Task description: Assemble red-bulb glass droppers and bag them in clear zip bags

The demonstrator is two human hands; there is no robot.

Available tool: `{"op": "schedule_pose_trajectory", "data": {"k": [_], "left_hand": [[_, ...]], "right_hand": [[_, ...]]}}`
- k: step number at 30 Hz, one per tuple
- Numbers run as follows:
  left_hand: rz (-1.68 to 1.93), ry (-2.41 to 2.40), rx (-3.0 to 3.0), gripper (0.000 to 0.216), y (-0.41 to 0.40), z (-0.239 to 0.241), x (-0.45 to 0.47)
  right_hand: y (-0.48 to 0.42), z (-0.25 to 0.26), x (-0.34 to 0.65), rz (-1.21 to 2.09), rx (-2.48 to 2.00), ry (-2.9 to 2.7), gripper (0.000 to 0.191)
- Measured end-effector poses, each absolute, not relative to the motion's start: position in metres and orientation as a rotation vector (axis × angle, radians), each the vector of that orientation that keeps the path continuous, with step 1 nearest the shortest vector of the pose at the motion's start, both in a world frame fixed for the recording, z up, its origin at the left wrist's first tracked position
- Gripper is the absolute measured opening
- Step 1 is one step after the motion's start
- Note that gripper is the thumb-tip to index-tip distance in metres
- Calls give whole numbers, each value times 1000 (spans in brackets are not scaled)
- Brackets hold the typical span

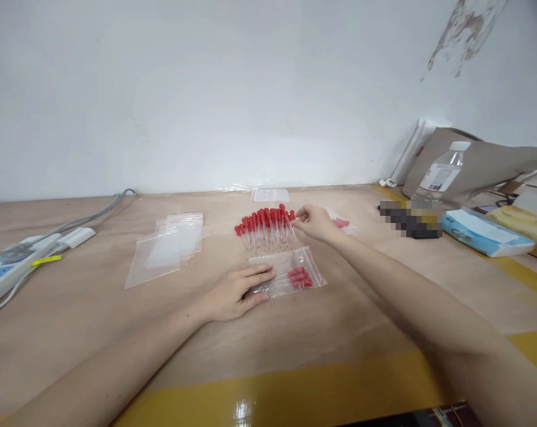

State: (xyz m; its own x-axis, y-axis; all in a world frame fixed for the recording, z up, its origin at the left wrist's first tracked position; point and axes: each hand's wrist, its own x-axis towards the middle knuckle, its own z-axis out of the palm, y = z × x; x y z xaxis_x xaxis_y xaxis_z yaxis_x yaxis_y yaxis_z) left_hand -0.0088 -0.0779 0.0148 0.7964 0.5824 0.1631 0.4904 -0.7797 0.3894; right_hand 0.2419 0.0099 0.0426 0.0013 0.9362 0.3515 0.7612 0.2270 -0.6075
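Note:
A clear zip bag (277, 287) lies flat on the table with several red-bulbed droppers (300, 277) inside it. My left hand (239, 290) rests on the bag's left end, fingers stretched out and thumb apart. Just behind the bag is a row of loose droppers (264, 222), red bulbs away from me and clear stems toward me. At the right end of this row, the thumb and fingertips of my right hand (313, 222) pinch together at a dropper (291, 218). Its stem is partly lost among the others.
Flat clear bags (173, 240) lie overlapping on the left, and another bag (271, 195) is near the wall. Beyond my right wrist sits a bag with red bulbs (341, 223). A power strip (19, 261) is far left; a bottle (441, 172) and tissue pack (486, 232) stand right.

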Motion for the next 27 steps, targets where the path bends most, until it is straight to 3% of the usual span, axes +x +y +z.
{"op": "schedule_pose_trajectory", "data": {"k": [4, 10, 18, 21, 27], "left_hand": [[394, 808, 2658, 45, -78, 15, -9], [374, 807, 2662, 46, -78, 14, -10], [379, 801, 2682, 46, -77, 15, -10], [367, 813, 2684, 46, -77, 14, -10], [375, 815, 2680, 45, -78, 15, -9]], "right_hand": [[46, 37, 219, 416, -1743, -1713, 32], [53, 40, 213, 530, -1762, -1600, 46], [-14, 38, 272, 783, -1322, -1453, 83], [-36, 22, 287, 809, -1309, -1259, 78], [-49, -2, 274, 981, -1189, -1017, 46]]}}
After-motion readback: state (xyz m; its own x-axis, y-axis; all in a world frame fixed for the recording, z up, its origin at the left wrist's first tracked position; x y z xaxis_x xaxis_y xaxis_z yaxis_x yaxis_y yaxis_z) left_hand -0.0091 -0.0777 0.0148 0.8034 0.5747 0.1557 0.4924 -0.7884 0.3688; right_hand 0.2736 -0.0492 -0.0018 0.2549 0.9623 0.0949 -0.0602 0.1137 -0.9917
